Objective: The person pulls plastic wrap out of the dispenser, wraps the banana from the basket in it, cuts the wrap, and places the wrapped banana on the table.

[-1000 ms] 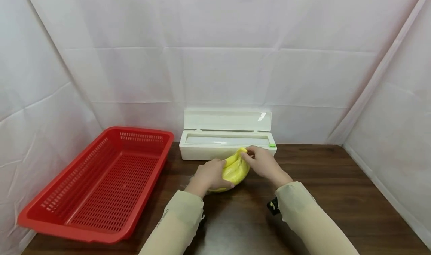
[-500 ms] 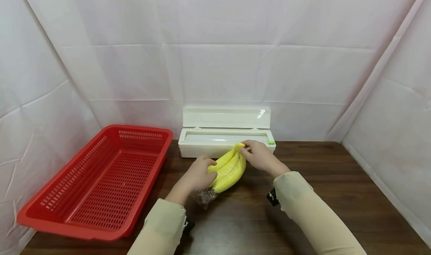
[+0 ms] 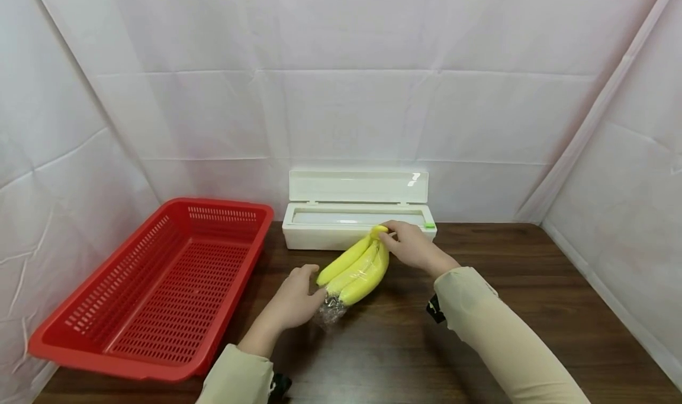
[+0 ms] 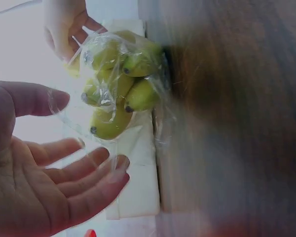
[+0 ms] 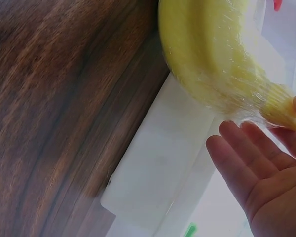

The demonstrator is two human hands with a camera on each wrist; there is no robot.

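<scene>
A bunch of yellow bananas (image 3: 358,269), wrapped in clear plastic film, is held by its stem at a slant in front of the white box. My right hand (image 3: 414,247) pinches that stem between thumb and forefinger; its other fingers (image 5: 246,150) spread below the stem in the right wrist view. Loose crinkled film (image 3: 331,310) bunches around the lower banana tips. My left hand (image 3: 294,297) is beside those tips, thumb and fingers apart. In the left wrist view its fingers (image 4: 84,173) are by the film's loose edge; whether they touch it I cannot tell.
Behind the bananas stands a white film-dispenser box (image 3: 314,238) with its lid (image 3: 357,186) raised and a green tab (image 3: 429,225) at its right end. A red slotted basket (image 3: 234,324) sits at the left. White cloth walls surround the dark wooden table (image 3: 533,309).
My left hand has let go of the bananas and drawn back to the left, uncovering their lower tips and film. My right hand keeps its pinch on the stem.
</scene>
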